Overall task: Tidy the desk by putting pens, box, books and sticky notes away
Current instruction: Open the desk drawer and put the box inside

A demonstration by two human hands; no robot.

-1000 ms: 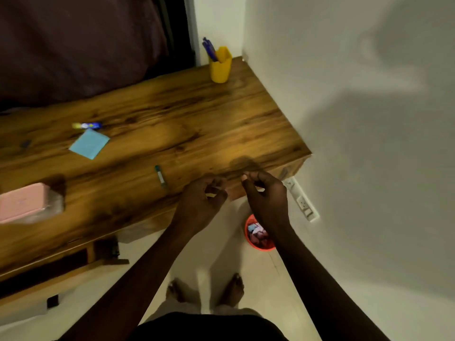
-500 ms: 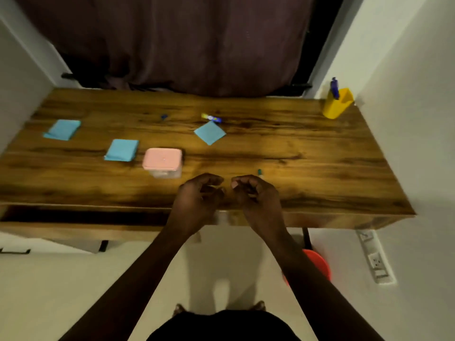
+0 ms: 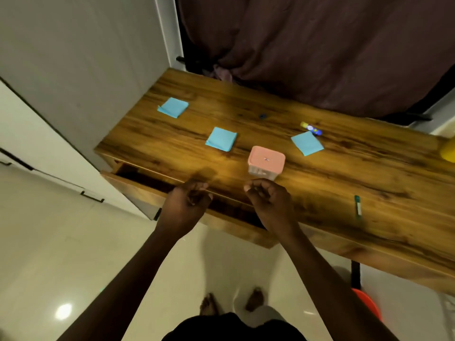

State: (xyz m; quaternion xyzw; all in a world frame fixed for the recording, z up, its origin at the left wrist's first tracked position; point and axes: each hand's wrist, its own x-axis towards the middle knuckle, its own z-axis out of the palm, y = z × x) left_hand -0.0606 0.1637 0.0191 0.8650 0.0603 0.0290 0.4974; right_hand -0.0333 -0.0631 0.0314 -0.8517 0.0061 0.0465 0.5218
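Two bare hands hover over the wooden desk's front edge, fingers loosely curled, grasping nothing. Left hand hangs above the partly open drawer. Just beyond the right hand sits the pink-lidded box; three blue sticky-note pads lie farther off, a green pen to its right.

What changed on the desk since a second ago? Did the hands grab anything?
Mostly the view swung left, from the yellow cup end to the open drawer end. The left hand and right hand came along and now hover curled over the drawer, a bit wider apart. They took hold of nothing. The three blue sticky notes, pink box and pens lie where they were.
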